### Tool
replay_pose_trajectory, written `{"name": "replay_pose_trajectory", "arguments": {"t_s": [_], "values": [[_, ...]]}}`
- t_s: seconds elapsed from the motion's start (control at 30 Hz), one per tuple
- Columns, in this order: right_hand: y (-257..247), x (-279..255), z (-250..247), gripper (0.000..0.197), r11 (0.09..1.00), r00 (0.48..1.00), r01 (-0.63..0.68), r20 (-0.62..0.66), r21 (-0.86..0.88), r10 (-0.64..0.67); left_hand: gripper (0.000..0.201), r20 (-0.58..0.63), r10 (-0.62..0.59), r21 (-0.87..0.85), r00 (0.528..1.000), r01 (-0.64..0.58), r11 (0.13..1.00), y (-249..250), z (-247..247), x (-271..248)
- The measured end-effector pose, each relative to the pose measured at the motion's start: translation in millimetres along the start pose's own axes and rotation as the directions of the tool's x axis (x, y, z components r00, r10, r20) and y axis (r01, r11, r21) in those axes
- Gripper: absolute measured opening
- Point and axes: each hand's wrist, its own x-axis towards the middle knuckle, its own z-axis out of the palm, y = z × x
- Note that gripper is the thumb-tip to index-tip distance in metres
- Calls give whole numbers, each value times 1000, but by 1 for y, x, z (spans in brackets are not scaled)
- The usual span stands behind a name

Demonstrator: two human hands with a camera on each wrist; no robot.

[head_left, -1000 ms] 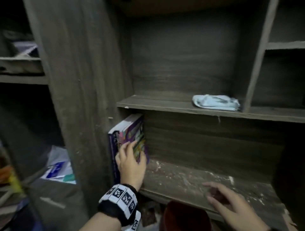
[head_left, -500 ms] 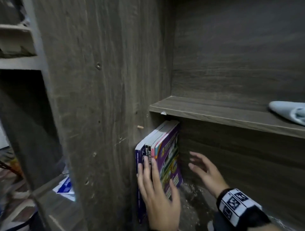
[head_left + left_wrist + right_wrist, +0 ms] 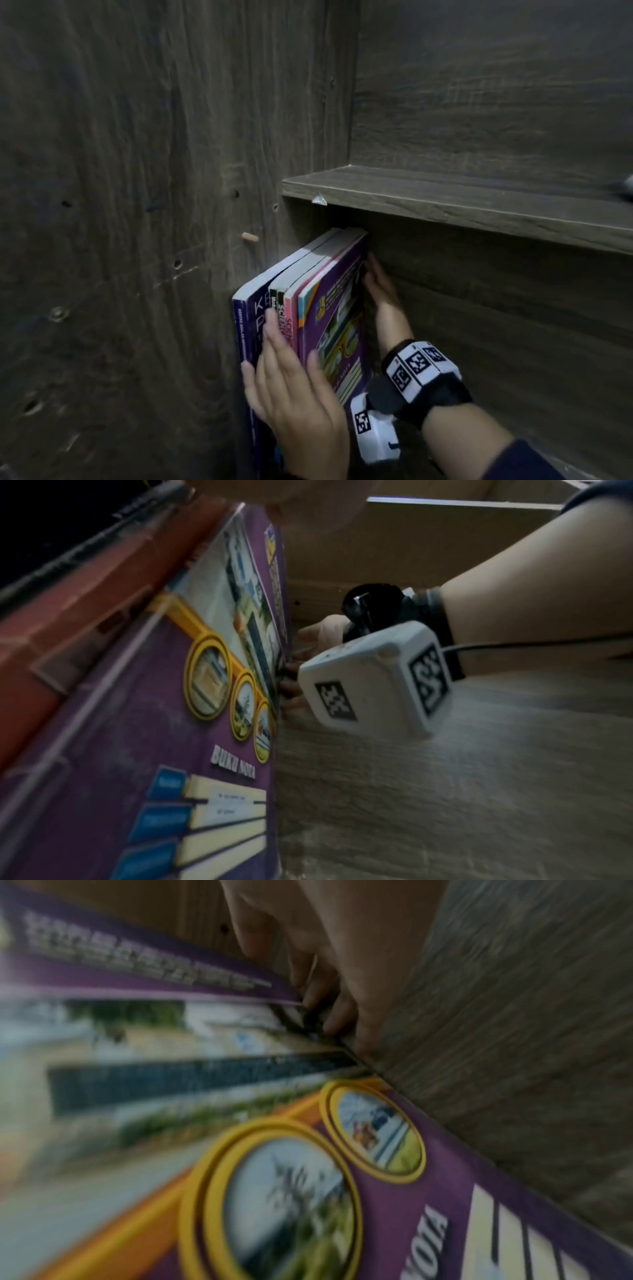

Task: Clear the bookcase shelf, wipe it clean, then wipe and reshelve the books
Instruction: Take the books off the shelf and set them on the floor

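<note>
Nearest, at six o'clock, the left hand (image 3: 294, 394) lies with straight fingers flat against the spines of the books (image 3: 308, 305), which lean against the bookcase's side panel (image 3: 154, 205). Farther, at three o'clock of them, the right hand (image 3: 380, 287) curls its fingertips (image 3: 334, 1020) behind the purple notebook (image 3: 219, 710), at the back panel (image 3: 496, 325).
</note>
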Motion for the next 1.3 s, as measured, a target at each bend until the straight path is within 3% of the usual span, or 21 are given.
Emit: {"name": "replay_pose_trajectory", "arguments": {"t_s": [0.1, 0.2, 0.33, 0.43, 0.53, 0.6, 0.7, 0.77, 0.83, 0.9, 0.97, 1.1, 1.2, 1.3], "values": [[-1, 12, 5, 47, 991, 994, -104, -27, -81, 103, 64, -27, 3, 46, 1000, -1, 999, -3, -5, 7], [-9, 14, 5, 45, 983, 982, -185, -32, -7, 185, 64, -19, 25, 64, 999, -24, 998, -4, -13, 8], [-13, 15, 8, 58, 941, 938, -333, -77, 66, 337, 54, -63, 13, -50, 998, -16, 999, -2, -21, 8], [-9, 18, 14, 62, 946, 943, -323, -99, -29, 319, 55, -53, -1, -108, 999, -5, 994, -2, -24, 8], [-7, 12, 25, 95, 929, 931, -365, -49, -63, 363, 64, -2, 25, -113, 1000, -25, 993, -5, -21, 3], [-8, 12, 27, 110, 904, 901, -427, -67, 40, 428, 65, 14, 36, -145, 999, -34, 989, -7, -20, -1], [-16, 11, 22, 79, 884, 882, -463, -64, 68, 467, 62, 27, 11, -204, 1000, -5, 979, -8, -21, -5], [-17, 9, 21, 74, 890, 887, -450, -85, 69, 454, 60, 24, -2, -206, 1000, 7, 979, -7, -23, -4], [-13, 1, 22, 104, 902, 896, -425, -108, 77, 431, 60, 23, 2, -206, 1000, 3, 978, -5, -24, -5], [-9, -11, 21, 130, 944, 942, -320, -78, 82, 326, 61, 19, -12, -206, 1000, 16, 978, -5, -25, -5], [-13, -24, 22, 118, 970, 971, -238, -6, 42, 238, 61, 15, -33, -216, 999, 36, 976, -3, -26, -4], [-14, -33, 15, 87, 974, 975, -224, 11, 36, 224, 59, 10, -16, -277, 1000, 18, 961, 0, -28, -3], [-21, -46, 2, 39, 984, 985, -175, -4, 31, 175, 48, 3, -12, -271, 1000, 13, 963, 3, -30, -3], [-26, -61, -10, 37, 992, 993, -118, 7, 39, 117, 41, 6, -9, -238, 1000, 10, 971, 7, -37, -7]]}}
